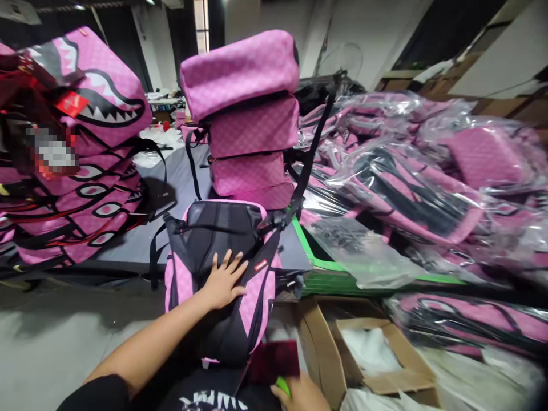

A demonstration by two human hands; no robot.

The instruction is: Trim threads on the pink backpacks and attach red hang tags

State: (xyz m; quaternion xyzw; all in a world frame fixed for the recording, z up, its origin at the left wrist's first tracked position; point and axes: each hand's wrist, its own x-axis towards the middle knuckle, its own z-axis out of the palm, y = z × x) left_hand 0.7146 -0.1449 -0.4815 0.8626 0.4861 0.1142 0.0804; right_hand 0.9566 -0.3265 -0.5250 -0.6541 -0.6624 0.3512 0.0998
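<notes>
Left grip (222, 282) lies flat and open on pink backpack (220, 274), soft, light, best lifted by its straps; right grip (299, 394) pinches a dark red card (276, 361).

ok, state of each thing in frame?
Backpack: back panel up, hanging over table edge, left hand flat on it.
Right hand: gripping a green-handled tool.
Stacked bags: unwrapped, piled upright.
Wrapped bags: in plastic, heaped.
Box: flaps open.
</notes>
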